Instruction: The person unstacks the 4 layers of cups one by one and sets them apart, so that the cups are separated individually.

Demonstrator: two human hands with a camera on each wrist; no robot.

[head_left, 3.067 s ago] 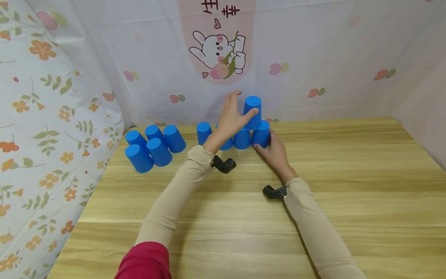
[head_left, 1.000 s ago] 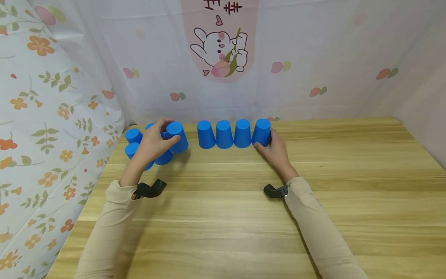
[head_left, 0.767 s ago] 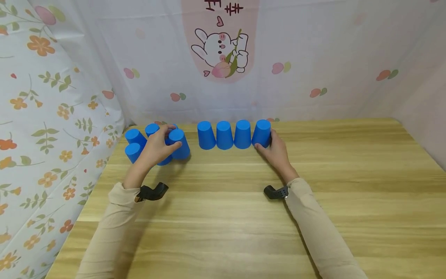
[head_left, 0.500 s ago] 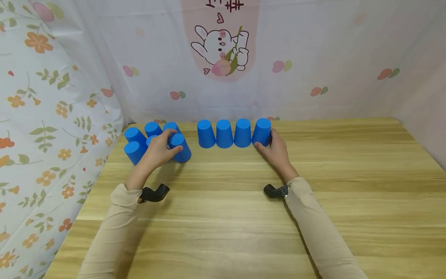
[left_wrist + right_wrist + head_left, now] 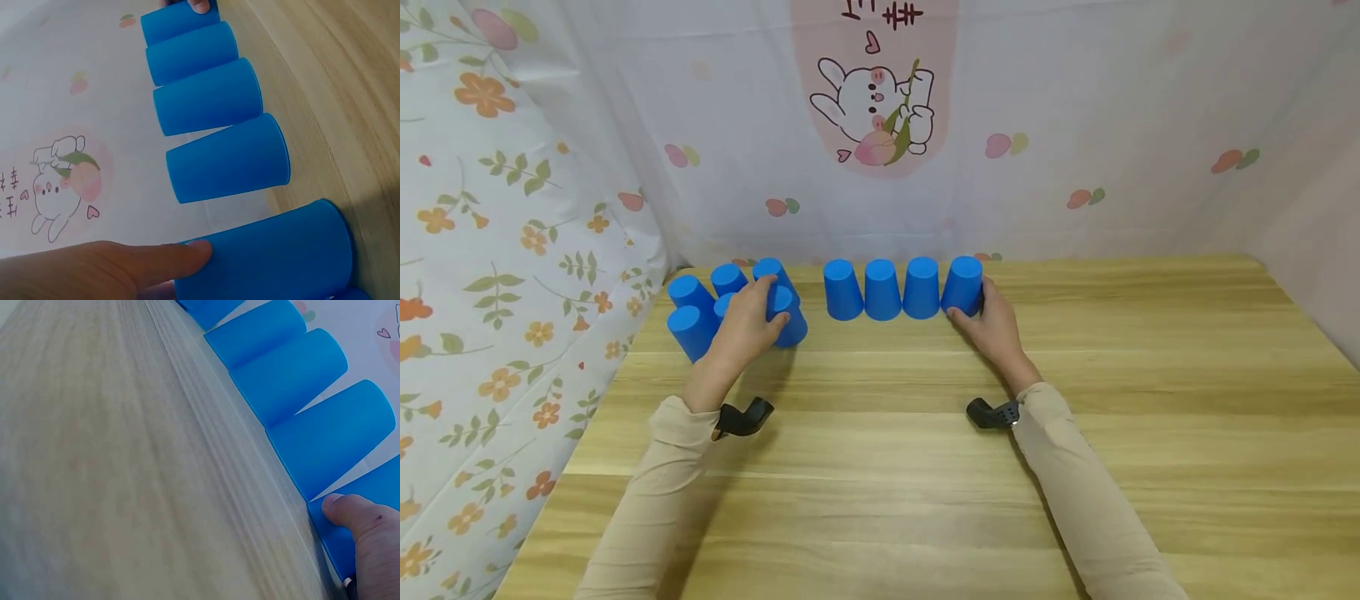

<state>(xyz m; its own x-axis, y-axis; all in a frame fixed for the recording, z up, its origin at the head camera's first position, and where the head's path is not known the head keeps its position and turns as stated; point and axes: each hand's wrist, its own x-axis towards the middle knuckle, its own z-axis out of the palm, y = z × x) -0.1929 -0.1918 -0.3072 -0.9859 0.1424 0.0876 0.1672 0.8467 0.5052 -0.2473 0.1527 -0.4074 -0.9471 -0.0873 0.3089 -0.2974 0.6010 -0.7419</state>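
Observation:
My left hand (image 5: 747, 323) grips an upside-down blue cup (image 5: 793, 327) at the front right of a left-hand group of matching cups. The thumb (image 5: 181, 257) lies along that cup's side in the left wrist view; the other fingers are mostly hidden behind it. A row of upside-down cups stands to the right, among them a left-end cup (image 5: 843, 292). At the row's right end, my right hand (image 5: 997, 327) holds the last cup (image 5: 962, 285) low on its side, with the thumb (image 5: 340, 509) near the rim in the right wrist view.
Other cups of the left group, such as the front left one (image 5: 689, 330), stand close together, partly covered by my left hand. The wooden table (image 5: 880, 492) ends at a hanging cloth (image 5: 1037, 108) behind the row. A floral cloth (image 5: 512, 292) borders the left side.
Earlier a cup sat on top of the row's right end, by my left hand. That hand is now at the left group, its cup lower and nearer the front. My right hand has stayed put.

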